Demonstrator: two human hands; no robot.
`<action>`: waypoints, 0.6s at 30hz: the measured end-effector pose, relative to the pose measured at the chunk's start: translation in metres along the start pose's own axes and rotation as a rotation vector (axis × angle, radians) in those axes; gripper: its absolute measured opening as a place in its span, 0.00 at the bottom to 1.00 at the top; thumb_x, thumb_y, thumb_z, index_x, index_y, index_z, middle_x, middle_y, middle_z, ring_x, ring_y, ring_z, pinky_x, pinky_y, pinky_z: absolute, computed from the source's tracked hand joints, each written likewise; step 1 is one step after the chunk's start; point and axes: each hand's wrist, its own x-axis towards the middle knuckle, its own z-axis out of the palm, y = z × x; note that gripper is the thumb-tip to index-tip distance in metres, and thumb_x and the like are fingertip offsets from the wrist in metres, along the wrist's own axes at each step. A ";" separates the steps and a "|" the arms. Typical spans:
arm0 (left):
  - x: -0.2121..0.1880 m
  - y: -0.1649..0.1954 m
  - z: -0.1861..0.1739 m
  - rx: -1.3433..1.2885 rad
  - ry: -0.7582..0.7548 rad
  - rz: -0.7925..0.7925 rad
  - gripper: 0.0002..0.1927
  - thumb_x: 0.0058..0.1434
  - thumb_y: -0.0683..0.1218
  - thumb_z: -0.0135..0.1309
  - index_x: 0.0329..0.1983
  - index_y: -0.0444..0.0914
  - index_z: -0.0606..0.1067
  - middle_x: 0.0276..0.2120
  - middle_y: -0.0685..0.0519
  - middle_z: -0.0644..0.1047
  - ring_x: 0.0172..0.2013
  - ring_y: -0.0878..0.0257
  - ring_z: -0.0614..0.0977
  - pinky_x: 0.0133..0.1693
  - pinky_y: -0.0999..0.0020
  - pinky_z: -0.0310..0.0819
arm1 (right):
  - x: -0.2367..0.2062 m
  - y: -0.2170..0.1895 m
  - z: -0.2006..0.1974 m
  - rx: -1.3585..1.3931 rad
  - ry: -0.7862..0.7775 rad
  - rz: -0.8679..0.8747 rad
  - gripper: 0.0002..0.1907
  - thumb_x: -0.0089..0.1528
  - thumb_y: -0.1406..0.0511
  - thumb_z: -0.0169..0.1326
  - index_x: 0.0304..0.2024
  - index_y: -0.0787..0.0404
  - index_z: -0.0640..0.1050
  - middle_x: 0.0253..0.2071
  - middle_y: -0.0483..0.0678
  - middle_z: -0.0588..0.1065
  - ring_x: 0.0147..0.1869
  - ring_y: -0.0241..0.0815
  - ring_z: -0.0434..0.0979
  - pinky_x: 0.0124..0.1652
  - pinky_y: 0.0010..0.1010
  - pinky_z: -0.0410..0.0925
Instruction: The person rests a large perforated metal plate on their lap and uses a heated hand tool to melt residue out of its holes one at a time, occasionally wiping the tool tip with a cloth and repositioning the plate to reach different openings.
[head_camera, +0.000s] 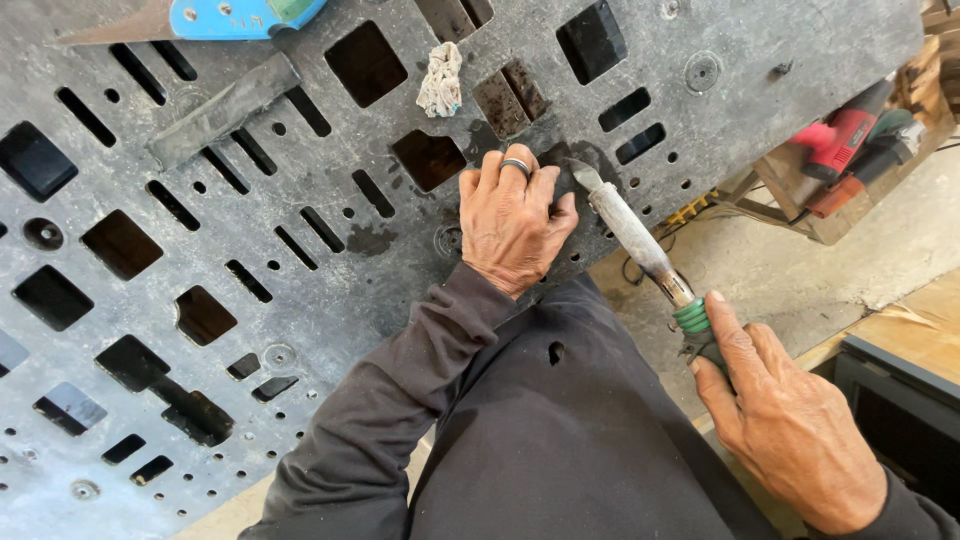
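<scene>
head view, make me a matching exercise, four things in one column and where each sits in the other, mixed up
Things:
1. left hand
2. right hand
3. crumpled rag
4. red power tool

Places:
A. in a wooden crate beside the panel
B. pressed flat on the grey slotted panel
C. lying on the panel above the left hand
D. gripping the green-wrapped handle of a metal-tipped tool

Pairs: 1-B, 2-D, 3-C, 4-A

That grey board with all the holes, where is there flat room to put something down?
On the grey plastic pallet, solid strips lie left of the left hand, and right of the white rag. It is crowded where the right hand works the soldering iron.
</scene>
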 end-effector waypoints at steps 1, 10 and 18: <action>0.000 0.000 0.000 0.002 -0.004 -0.002 0.17 0.54 0.48 0.65 0.44 0.38 0.76 0.40 0.53 0.68 0.43 0.56 0.71 0.45 0.57 0.63 | 0.000 0.000 0.000 0.005 0.012 -0.031 0.41 0.60 0.59 0.57 0.73 0.66 0.61 0.35 0.56 0.70 0.34 0.53 0.76 0.32 0.39 0.71; 0.001 0.001 -0.002 -0.001 -0.007 0.008 0.17 0.54 0.48 0.65 0.44 0.38 0.76 0.40 0.53 0.68 0.43 0.56 0.71 0.45 0.57 0.62 | 0.000 0.000 0.002 0.028 0.031 -0.049 0.41 0.60 0.60 0.57 0.73 0.67 0.61 0.35 0.55 0.71 0.34 0.53 0.76 0.32 0.40 0.71; 0.003 0.004 -0.005 -0.016 -0.005 0.002 0.16 0.54 0.48 0.65 0.44 0.39 0.76 0.40 0.53 0.68 0.44 0.55 0.72 0.46 0.57 0.62 | 0.002 0.003 0.000 0.054 0.090 -0.101 0.39 0.60 0.61 0.57 0.71 0.67 0.63 0.36 0.57 0.71 0.35 0.56 0.76 0.33 0.42 0.71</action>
